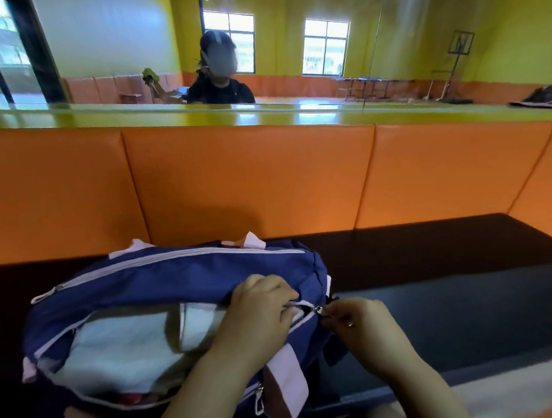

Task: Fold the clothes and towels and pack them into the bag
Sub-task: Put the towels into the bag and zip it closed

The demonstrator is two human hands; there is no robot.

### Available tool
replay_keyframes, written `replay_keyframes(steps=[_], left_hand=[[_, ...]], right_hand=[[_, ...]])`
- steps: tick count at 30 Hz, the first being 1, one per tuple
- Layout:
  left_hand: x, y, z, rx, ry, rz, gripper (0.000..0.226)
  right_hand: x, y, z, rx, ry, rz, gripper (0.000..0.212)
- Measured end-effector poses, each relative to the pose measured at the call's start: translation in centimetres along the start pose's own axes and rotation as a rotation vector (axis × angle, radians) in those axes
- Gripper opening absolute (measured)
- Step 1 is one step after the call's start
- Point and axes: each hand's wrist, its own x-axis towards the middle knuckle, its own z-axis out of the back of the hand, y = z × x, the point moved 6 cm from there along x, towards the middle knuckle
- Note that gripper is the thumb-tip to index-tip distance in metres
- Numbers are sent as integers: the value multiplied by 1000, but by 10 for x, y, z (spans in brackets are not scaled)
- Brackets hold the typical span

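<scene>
A navy blue bag (163, 278) with pale pink zippers and straps lies on the dark bench at lower left. Its main opening gapes, showing folded white towels (122, 348) inside and a bit of red cloth (131, 400) under them. My left hand (257, 309) grips the bag's fabric edge at the right end of the opening. My right hand (354, 319) pinches the metal zipper pull (318, 309) at that same end, with a ring on one finger.
The black padded bench (447, 263) runs to the right. An orange padded wall (267, 183) rises behind the bag, topped by a green ledge (167, 113) and a mirror reflecting a person in black. Dark cloth (544, 97) lies on the ledge at far right.
</scene>
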Motion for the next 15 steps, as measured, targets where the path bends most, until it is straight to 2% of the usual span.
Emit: replay_keyframes(steps=[3,6,11,15], left_hand=[[0,-5,-6,10,59,-9,31],[2,-17,-8,-1,36,-52,36],[11,-30,-19,-13,16,-82,15],[10,-25,-22,-37,-56,-33,4]], right_hand=[[-1,1,13,60,-14,19,12],[-3,2,21,259,16,-7,13],[-6,6,24,426,152,21,21],[-7,-1,34,591,118,-3,21]])
